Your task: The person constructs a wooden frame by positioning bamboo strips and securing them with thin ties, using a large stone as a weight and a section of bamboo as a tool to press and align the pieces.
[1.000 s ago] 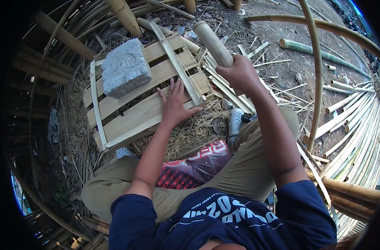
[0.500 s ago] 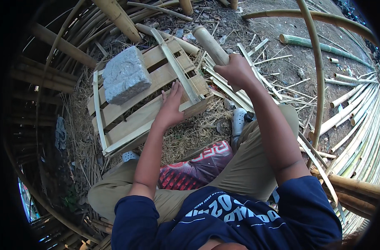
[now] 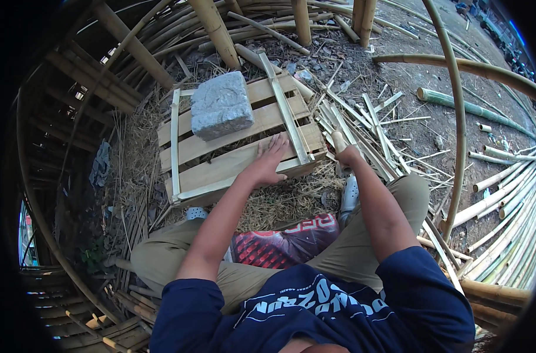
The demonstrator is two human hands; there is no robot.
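Note:
A slatted wooden pallet [image 3: 197, 156] lies in front of me, with a grey stone block [image 3: 221, 106] resting on its far part. Split bamboo strips frame it: a right strip [image 3: 287, 115], a left strip [image 3: 175, 141] and one along the near edge. My left hand [image 3: 269, 160] lies flat with fingers spread on the near slats, close to the right strip. Just off the pallet's right corner, my right hand [image 3: 348, 156] grips a short, thick bamboo piece [image 3: 338, 140], held low beside the strips on the ground.
Loose bamboo strips [image 3: 374, 132] litter the ground right of the pallet. A bundle of bamboo poles [image 3: 509, 217] fans out at the far right, behind an upright bent pole [image 3: 458, 117]. Bamboo posts [image 3: 215, 32] stand at the back. A printed sack [image 3: 285, 242] lies between my legs.
My right hand has come down with the bamboo piece, from raised to low beside the pallet. My left hand stays on the slats. The whole view has shifted, moving the scene rightward.

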